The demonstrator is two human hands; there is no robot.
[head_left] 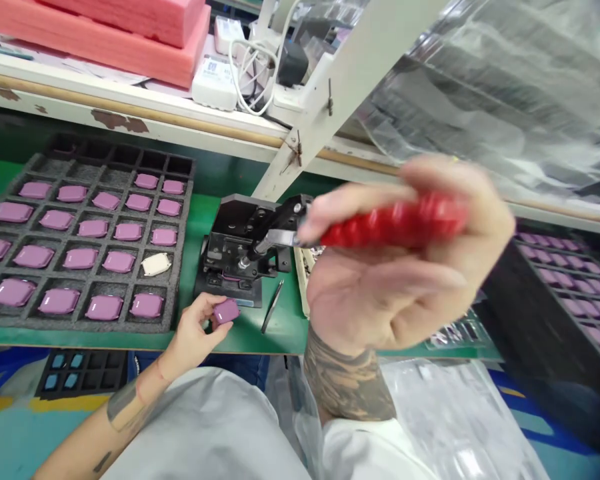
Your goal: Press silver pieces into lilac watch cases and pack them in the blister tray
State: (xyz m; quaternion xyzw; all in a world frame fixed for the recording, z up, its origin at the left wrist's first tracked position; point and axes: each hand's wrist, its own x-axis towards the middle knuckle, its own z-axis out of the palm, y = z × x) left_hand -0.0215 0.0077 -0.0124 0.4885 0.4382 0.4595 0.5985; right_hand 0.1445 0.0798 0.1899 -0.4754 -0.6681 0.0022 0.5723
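Observation:
Between the thumb and fingers of my left hand (200,327) is a small purple plastic case (227,311), held just in front of the black toggle press (245,247). My right hand (405,260), raised close to the camera and blurred, wraps round the red ribbed handle (395,223) of the press. The handle's metal lever runs left to the press. A sliver of purple shows under the press head; most of what lies there is hidden. Tweezers (273,307) rest on the green mat right of the press.
At left, a dark foam tray (175,293) holds several purple cases and one cream case (156,265). Another tray (535,267) of purple pieces stands at right. A white post (325,100) slants behind the press. Pink foam (130,57) and white adapters (215,83) sit on the shelf.

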